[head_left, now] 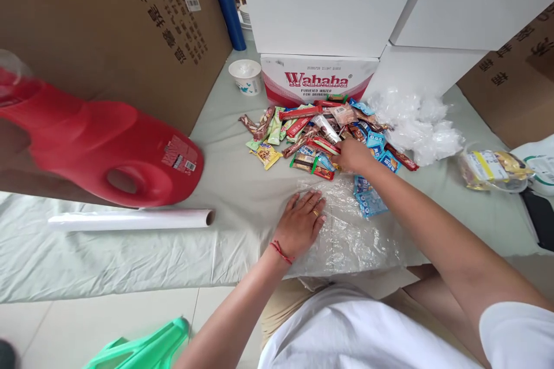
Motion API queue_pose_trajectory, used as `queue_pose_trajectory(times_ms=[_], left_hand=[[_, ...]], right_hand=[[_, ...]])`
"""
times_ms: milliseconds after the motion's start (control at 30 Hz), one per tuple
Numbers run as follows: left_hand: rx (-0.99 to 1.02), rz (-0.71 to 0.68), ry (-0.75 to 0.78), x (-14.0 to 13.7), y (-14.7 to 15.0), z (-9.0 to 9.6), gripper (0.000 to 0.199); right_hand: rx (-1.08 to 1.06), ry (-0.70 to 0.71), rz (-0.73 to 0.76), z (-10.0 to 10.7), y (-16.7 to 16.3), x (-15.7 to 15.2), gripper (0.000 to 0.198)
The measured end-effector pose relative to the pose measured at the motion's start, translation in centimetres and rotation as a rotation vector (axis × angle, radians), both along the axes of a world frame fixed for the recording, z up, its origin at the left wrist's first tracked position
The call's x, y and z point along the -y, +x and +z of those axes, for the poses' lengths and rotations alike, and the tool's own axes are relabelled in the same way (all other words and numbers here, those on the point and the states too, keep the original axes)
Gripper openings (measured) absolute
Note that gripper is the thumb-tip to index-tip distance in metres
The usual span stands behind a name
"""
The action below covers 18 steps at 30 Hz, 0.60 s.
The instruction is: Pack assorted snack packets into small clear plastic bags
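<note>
My left hand [302, 220] lies flat, fingers stretched, on the left part of a clear plastic sheet [341, 236] at the table's front edge. My right hand [354, 155] reaches into the front of a heap of wrapped snack bars [298, 125]. Its fingertips are hidden, so whether they grip anything does not show. Nearest to it are a red-and-green wrapped bar [325, 146] and a white-and-brown one [326, 128]. Blue snack packets [370, 199] lie under and beside my right forearm. At the heap's left front is a yellow packet [265, 155].
Left: a red jug [142, 155] and a roll of film [130, 219]. Behind: a Wahaha carton [320, 78], a paper cup [245, 76] and a blue tube [229, 11]. Right: crumpled clear plastic [418, 124], a packaged food container [493, 167] and a black phone-like object [538, 216].
</note>
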<state>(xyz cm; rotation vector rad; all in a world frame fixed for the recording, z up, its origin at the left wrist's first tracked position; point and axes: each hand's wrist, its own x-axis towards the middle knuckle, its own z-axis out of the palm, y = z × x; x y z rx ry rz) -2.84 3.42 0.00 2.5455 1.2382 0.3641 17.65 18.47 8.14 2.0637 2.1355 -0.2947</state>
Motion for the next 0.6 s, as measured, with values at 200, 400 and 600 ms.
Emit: queue_pose_trajectory(times_ms=[200,400,600], left_hand=[[-0.012,0.114,0.018,0.1,0.2,-0.1,0.05],[-0.015,0.113,-0.015,0.0,0.4,0.1,0.051],[-0.006,0.103,-0.038,-0.3,-0.1,0.0,0.054]], right_hand=[[-0.225,0.103,0.101,3.7,4.8,3.4,0.033],[-0.284,-0.236,0.393,4.9,4.3,11.7,0.025],[-0.014,-0.332,0.313,1.2,2.5,14.3,0.033]])
